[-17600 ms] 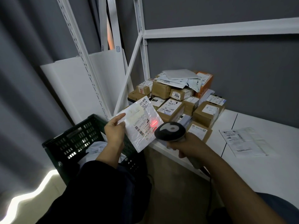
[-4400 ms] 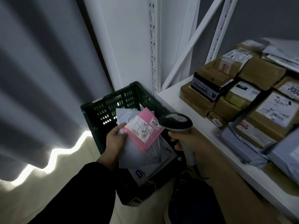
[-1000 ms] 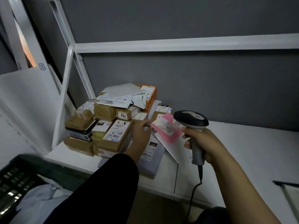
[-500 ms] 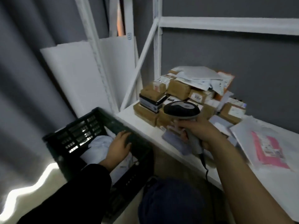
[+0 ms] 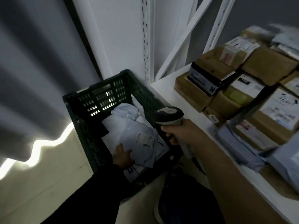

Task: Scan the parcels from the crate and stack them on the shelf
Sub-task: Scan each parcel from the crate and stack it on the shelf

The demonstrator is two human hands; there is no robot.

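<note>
Half a second on, the left hand (image 5: 123, 156) is sitting lower and nearer in the crate (image 5: 97, 97) than before, having slid from the crumpled pale bags in the middle to a flat pale parcel (image 5: 142, 143) with a printed label at the near end. It is lying on that parcel's near corner with the thumb raised; whether its grip is closing round the edge I cannot tell. Beneath the parcel, a white mailer (image 5: 132, 171) with dark lettering is showing, and more crumpled pale bags (image 5: 124, 113) are filling the far half of the crate. The right hand (image 5: 184, 135) is keeping a closed grip on the handle of the scanner (image 5: 168, 116), whose head is hovering over the crate's right rim. The dark green crate is standing on the floor (image 5: 48, 175), just beside the white shelf (image 5: 163, 89). Brown cardboard boxes (image 5: 271, 65) are sitting stacked on the shelf, with grey mailers (image 5: 239, 147) lying at its front edge. A grey curtain (image 5: 32, 62) is hanging to the left.
</note>
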